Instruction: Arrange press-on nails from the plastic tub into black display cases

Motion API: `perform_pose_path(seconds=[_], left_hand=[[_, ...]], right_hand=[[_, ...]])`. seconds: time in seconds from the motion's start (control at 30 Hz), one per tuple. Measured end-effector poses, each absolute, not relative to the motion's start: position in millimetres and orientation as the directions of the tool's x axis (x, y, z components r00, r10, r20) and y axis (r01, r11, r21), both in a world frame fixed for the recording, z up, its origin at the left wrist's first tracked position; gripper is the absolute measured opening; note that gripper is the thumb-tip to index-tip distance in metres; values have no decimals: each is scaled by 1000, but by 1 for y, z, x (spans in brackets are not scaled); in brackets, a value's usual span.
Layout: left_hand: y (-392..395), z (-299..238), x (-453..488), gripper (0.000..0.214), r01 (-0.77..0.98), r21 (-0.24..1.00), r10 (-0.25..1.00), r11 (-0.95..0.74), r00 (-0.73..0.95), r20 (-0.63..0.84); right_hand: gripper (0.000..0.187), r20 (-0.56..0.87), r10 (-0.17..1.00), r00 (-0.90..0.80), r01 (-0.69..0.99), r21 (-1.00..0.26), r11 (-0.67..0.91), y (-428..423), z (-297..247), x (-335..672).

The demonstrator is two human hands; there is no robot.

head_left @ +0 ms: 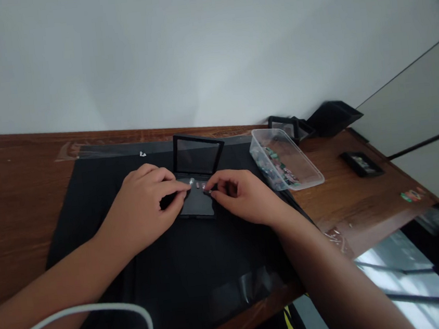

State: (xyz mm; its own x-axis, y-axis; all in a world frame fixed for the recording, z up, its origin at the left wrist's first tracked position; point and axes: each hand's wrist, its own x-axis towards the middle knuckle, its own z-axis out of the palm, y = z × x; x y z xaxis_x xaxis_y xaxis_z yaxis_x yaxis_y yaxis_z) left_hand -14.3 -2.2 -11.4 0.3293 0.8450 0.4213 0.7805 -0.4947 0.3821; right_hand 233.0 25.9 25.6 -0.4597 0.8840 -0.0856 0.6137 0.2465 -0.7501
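Note:
A black hinged case (196, 209) lies open on a black mat, its framed clear lid (198, 155) tilted up at the back. Over the case's left side is my left hand (150, 200), thumb and index finger pinched close beside a small pale piece (192, 181); whether they grip it is unclear. My right hand (242, 193) reaches in from the right, with thumb and index finger closed on something tiny and dark at the case's right edge. Between the fingertips a small pinkish piece (197, 185) rests on the case.
Right of the case, a clear plastic tub (307, 173) holds several small coloured pieces. Behind it are black frames (283, 122) and a black box (334, 116). Another dark framed case (361, 163) lies farther right. A white cable (101, 307) crosses at lower left. A white scrap (142, 153) lies on the mat (169, 279).

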Motion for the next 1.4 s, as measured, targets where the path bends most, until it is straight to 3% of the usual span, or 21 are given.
perform_pose_path(seconds=[0.27, 0.53, 0.77, 0.93, 1.1, 1.4], left_hand=[[0, -10, -15, 34, 783, 424, 873, -455, 300, 384], [1, -10, -12, 33, 759, 418, 846, -498, 321, 426], [2, -11, -12, 30, 793, 427, 881, -435, 277, 383], [2, -10, -13, 26, 809, 419, 889, -412, 256, 380], [1, -8, -14, 29, 799, 440, 889, -409, 242, 387], [0, -9, -16, 29, 761, 482, 882, -435, 252, 399]], right_hand=[[7, -138, 901, -410, 711, -668, 221, 24, 30, 228], [8, -134, 946, -294, 786, -597, 160, 19, 28, 219], [17, -93, 968, -234, 800, -585, 137, 18, 25, 214], [25, -102, 962, -253, 766, -629, 134, 17, 25, 215], [16, -151, 927, -342, 714, -683, 152, 20, 31, 221], [5, -151, 937, -315, 690, -714, 116, 19, 26, 220]])
